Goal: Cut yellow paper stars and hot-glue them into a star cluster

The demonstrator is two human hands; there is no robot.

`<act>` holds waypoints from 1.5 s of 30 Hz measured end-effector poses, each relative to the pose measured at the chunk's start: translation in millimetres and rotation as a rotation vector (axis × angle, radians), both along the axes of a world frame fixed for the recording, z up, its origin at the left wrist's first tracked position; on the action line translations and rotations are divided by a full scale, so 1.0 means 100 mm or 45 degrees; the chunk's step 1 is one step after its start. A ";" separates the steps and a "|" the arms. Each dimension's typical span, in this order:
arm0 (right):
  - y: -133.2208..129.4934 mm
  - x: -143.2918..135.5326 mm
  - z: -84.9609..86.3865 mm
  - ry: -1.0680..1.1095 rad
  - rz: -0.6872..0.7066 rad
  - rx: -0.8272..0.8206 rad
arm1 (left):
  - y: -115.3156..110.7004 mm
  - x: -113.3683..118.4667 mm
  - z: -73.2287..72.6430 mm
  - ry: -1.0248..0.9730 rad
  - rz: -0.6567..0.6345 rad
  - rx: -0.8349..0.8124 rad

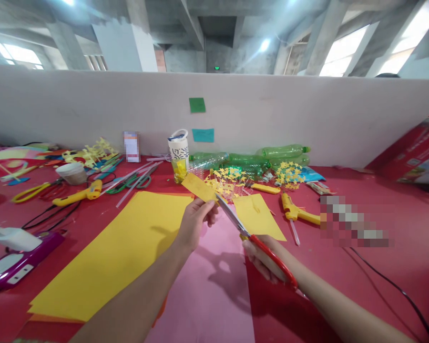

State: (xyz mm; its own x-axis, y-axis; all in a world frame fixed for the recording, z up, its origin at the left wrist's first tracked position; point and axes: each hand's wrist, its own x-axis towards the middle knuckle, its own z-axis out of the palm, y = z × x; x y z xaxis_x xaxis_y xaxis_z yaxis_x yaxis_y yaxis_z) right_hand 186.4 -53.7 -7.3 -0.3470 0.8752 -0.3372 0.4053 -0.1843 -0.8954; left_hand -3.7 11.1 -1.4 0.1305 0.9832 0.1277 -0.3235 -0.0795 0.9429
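My left hand (196, 219) pinches a small strip of yellow paper (199, 187) in the air above the table. In my right hand (266, 259) are red-handled scissors (271, 257), with the blades pointing up and left. Their tips meet the right end of the yellow strip, close to my left fingertips. Below my hands lies a pink sheet (203, 295). To its left rests a stack of yellow sheets (125, 252) with orange paper under it. Just beyond the scissors is a smaller yellow sheet (259, 216).
Yellow glue guns (302, 214) lie at right and left. Green plastic bottles (286, 152), yellow paper stars (291, 175) and a white cup (178, 147) line the white partition (93, 105). A purple power strip (25, 262) is at the left edge; a black cord (393, 283) crosses the right.
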 end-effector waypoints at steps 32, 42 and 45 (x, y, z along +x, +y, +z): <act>0.00 0.09 0.01 0.005 0.069 0.038 | 0.03 -0.08 0.03 0.282 0.091 0.229; 0.00 0.07 0.06 -0.036 0.049 0.047 | 0.03 -0.11 0.06 0.338 0.084 0.227; 0.01 0.07 0.04 -0.013 0.059 0.049 | 0.04 -0.10 0.06 0.284 0.000 0.185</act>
State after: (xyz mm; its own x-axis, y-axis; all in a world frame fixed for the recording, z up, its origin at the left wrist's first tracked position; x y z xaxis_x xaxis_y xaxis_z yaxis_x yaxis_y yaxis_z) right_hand 193.4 -52.7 -2.9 -0.3841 0.8706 -0.3075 0.4215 -0.1309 -0.8973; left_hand -13.6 15.0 4.4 0.1710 0.9567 0.2355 -0.1087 -0.2192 0.9696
